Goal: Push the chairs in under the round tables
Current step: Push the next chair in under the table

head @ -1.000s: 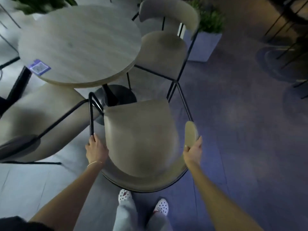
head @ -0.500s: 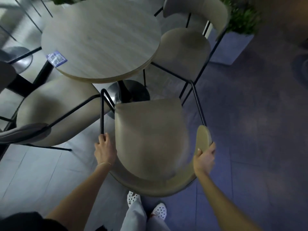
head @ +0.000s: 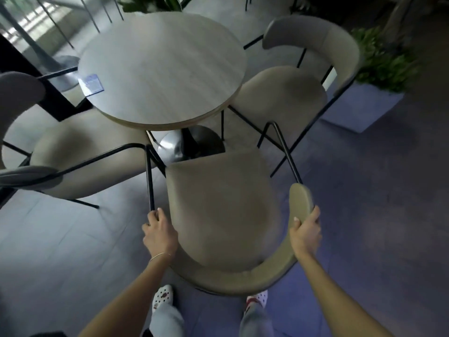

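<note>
A beige chair (head: 218, 205) with a curved backrest and black metal frame stands right in front of me. Its seat front lies just short of the round wooden table (head: 162, 69), level with the dark pedestal base (head: 194, 144). My left hand (head: 159, 233) grips the left end of the backrest where the black frame rod meets it. My right hand (head: 305, 231) is closed around the padded right end of the backrest. Two more beige chairs flank the table, one on the left (head: 80, 156) and one on the right (head: 281, 98), their seats partly under the tabletop.
A small blue card (head: 91, 84) lies on the table's left edge. A white planter box with green plants (head: 364, 105) stands at the right. More plants sit behind the table. Dark posts and another table base are at far left. My feet in white shoes stand behind the chair.
The chair and I have moved forward toward the table, and the view has swung so the table sits more central. Both hands have kept their hold on the backrest ends.
</note>
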`<state>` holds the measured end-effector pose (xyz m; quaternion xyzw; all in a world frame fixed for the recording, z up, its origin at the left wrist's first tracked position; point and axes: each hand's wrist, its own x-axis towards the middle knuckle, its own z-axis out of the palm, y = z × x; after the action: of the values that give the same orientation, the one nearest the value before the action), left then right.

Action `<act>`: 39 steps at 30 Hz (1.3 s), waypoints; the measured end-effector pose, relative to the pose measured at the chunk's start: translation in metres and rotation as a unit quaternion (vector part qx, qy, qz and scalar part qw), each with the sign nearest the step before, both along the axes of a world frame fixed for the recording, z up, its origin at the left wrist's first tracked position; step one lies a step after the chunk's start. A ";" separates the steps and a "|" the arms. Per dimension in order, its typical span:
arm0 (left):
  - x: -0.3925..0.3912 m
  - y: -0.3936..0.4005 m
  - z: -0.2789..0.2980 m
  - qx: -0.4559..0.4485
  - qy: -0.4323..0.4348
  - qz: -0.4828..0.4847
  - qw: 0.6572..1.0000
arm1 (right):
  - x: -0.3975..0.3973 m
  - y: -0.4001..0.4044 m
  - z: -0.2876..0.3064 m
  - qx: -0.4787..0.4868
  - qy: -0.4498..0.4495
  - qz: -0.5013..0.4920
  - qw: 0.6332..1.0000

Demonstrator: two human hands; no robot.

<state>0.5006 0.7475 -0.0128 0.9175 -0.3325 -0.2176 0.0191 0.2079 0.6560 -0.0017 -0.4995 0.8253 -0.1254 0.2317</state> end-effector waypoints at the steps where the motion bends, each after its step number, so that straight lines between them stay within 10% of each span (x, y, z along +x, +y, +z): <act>1: -0.007 -0.004 0.000 -0.002 -0.001 0.009 1.000 | -0.005 -0.010 0.000 -0.002 -0.003 0.011 1.000; 39: -0.079 -0.083 0.017 0.061 -0.002 0.036 0.997 | -0.040 -0.100 0.032 -0.040 -0.044 0.177 0.982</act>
<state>0.4216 0.6644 0.0046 0.9286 -0.2853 -0.2353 -0.0297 0.1675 0.5561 0.0307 -0.6404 0.7073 -0.1370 0.2663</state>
